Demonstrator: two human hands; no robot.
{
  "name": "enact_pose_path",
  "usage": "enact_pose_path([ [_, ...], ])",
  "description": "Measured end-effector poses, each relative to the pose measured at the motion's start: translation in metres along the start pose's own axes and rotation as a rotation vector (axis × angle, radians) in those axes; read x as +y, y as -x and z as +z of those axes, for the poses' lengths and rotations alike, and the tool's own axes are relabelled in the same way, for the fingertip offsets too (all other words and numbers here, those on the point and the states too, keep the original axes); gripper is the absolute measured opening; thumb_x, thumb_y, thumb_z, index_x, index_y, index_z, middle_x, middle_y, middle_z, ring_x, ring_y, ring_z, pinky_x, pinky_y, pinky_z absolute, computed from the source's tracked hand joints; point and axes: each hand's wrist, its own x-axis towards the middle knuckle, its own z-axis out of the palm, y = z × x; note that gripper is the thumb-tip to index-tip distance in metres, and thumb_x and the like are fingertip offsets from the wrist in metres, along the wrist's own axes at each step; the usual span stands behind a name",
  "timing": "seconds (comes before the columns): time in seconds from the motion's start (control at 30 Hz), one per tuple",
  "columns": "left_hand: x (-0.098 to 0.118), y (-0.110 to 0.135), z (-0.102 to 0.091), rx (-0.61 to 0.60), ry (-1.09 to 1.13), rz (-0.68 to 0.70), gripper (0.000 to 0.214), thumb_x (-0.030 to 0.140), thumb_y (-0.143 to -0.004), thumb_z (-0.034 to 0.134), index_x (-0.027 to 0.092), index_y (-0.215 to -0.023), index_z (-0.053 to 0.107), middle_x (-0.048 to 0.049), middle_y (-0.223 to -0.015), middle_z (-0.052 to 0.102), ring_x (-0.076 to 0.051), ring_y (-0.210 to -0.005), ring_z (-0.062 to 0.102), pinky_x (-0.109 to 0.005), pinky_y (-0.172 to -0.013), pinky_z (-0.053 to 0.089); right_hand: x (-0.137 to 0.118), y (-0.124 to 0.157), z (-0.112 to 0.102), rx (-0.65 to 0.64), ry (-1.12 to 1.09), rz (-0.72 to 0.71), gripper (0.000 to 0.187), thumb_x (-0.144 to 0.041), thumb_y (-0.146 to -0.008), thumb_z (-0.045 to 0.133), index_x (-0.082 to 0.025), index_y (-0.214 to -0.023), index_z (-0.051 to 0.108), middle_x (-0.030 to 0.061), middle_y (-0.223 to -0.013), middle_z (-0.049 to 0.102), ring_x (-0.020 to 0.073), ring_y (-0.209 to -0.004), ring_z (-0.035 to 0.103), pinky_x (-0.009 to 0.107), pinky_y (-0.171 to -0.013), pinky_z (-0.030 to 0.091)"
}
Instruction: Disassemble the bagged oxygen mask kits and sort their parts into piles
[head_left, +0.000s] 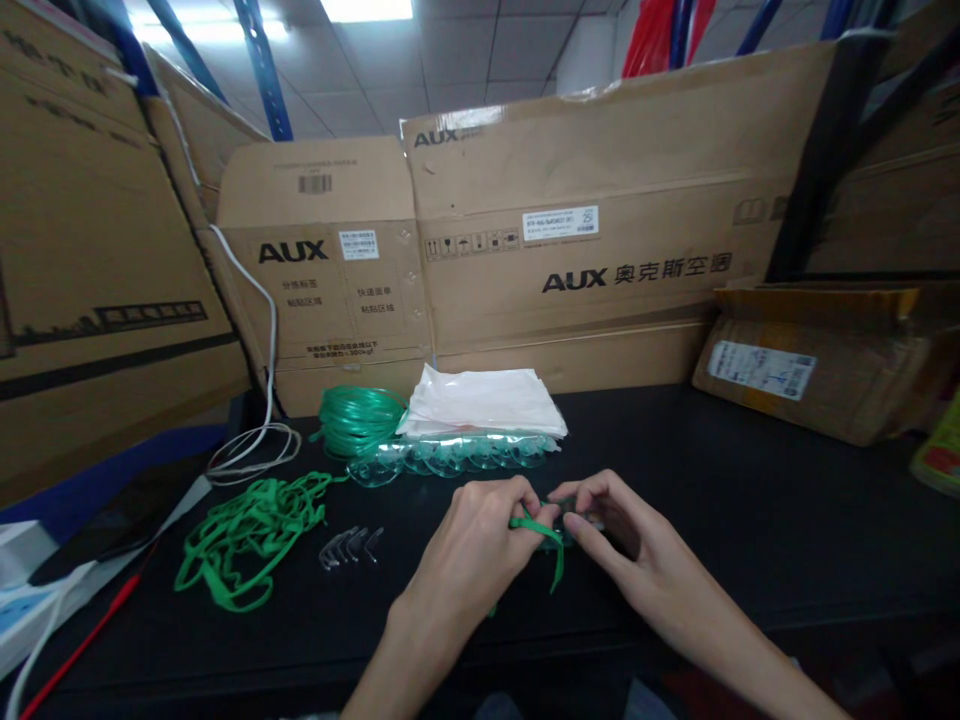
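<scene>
My left hand [480,535] is closed in a pinch on a short green strap piece [546,545] whose loose end hangs down toward me. My right hand [611,525] meets it fingertip to fingertip, fingers curled round a small dark item that I cannot make out. Both hands hover just above the black table [750,520], near its middle front. Behind them lies a row of clear suction cups [450,457].
A tangle of cut green strap [247,535] and a few small metal hooks [349,545] lie to the left. A green strap coil [358,418] and a white plastic bag stack [484,400] sit behind. Cardboard boxes [585,230] wall the back. A white cable [259,440] lies left.
</scene>
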Motion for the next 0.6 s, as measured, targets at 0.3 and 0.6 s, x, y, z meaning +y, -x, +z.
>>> enact_pose_path([
  [0.3, -0.0013, 0.0036, 0.0017, 0.044, 0.068, 0.204, 0.011, 0.020, -0.093, 0.065, 0.017, -0.082, 0.065, 0.0014, -0.076, 0.065, -0.012, -0.069, 0.061, -0.022, -0.066, 0.041, -0.0053, -0.0011, -0.0022, -0.033, 0.099, 0.006, 0.016, -0.034, -0.094, 0.060, -0.021, -0.088, 0.068, 0.0056, -0.095, 0.070, 0.0234, -0.094, 0.068, 0.034, -0.085, 0.051],
  [0.6, 0.0001, 0.0028, 0.0046, -0.011, 0.034, 0.172, 0.017, 0.015, -0.090, 0.061, 0.017, -0.074, 0.062, 0.0024, -0.068, 0.063, -0.012, -0.063, 0.057, -0.023, -0.062, 0.037, 0.0012, 0.0010, -0.0012, 0.060, 0.085, -0.013, 0.019, -0.037, -0.094, 0.062, -0.021, -0.087, 0.069, 0.0049, -0.091, 0.072, 0.0222, -0.088, 0.070, 0.031, -0.080, 0.053],
])
